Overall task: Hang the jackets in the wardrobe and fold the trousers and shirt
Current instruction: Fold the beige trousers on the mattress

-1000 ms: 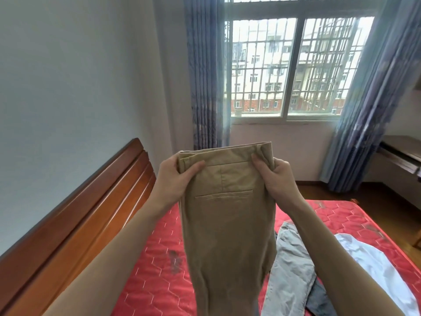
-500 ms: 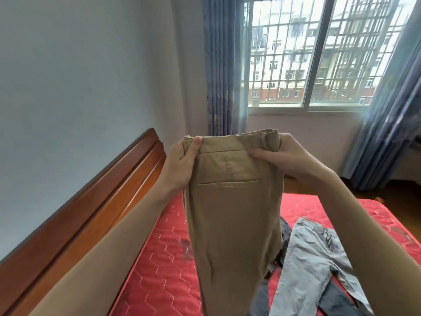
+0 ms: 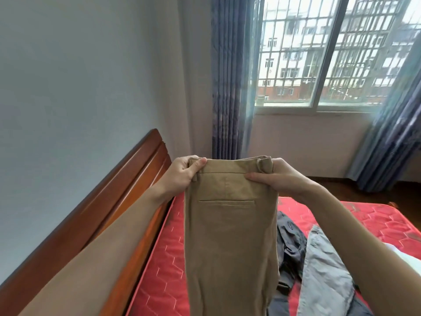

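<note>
Khaki trousers (image 3: 230, 236) hang upright in front of me, folded lengthwise, with a back pocket facing me. My left hand (image 3: 182, 174) pinches the left end of the waistband, and my right hand (image 3: 275, 176) grips the right end, thumb across the front. The legs drop out of view below. Light grey trousers (image 3: 323, 265) and a dark grey garment (image 3: 289, 242) lie on the red mattress (image 3: 164, 265) to the right. A bit of white cloth (image 3: 410, 258) shows at the right edge.
A wooden headboard (image 3: 118, 206) runs along the left wall. Blue curtains (image 3: 230, 87) flank a barred window (image 3: 330, 53) ahead. Dark wooden floor (image 3: 341, 188) lies beyond the bed.
The view has shifted left and tilted, so the window sits further right. Both hands slid out to the waistband's ends and hold it stretched flatter and slightly lower.
</note>
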The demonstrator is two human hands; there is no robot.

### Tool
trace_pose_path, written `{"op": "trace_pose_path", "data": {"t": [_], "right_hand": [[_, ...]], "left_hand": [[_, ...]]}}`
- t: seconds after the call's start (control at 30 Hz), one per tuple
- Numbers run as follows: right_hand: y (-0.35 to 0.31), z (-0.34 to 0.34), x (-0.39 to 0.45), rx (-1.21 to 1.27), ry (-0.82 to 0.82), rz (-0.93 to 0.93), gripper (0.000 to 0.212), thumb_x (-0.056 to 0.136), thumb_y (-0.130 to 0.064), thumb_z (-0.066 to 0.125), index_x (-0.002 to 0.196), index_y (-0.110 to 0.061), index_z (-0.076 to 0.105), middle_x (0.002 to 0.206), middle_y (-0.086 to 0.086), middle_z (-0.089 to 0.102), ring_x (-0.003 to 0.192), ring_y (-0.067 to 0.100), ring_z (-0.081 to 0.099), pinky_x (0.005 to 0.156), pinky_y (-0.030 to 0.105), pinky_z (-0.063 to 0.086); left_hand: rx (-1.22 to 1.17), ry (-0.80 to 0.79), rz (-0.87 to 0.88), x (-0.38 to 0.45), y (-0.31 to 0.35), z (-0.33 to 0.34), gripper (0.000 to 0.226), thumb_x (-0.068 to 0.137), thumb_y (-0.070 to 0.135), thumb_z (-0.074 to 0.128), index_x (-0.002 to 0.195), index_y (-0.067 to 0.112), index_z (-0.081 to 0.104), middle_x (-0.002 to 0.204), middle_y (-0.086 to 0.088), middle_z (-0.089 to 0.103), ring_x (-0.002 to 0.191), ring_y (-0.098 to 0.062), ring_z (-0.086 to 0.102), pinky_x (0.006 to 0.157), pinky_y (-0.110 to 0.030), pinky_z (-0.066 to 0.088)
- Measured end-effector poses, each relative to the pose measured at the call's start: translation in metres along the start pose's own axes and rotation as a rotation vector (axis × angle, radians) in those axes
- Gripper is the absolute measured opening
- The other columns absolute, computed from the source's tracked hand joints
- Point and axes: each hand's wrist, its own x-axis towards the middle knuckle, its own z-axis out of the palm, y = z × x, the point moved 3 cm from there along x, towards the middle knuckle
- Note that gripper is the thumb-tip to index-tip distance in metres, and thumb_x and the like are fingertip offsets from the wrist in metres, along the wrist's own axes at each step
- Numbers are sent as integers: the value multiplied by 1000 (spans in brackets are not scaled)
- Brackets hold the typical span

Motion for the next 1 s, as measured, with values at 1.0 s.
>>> {"op": "trace_pose_path", "data": {"t": [1.0], "right_hand": [[42,8,128,-744,375,-485,25,92,-22,67,116,-23,75,108,-7,78,92,19,73,79,37,59]], "left_hand": [[890,84,565,142,-80,-47,40,108,37,50,132,12,69,103,-10,79,91,-32,76,74,-45,60]]}}
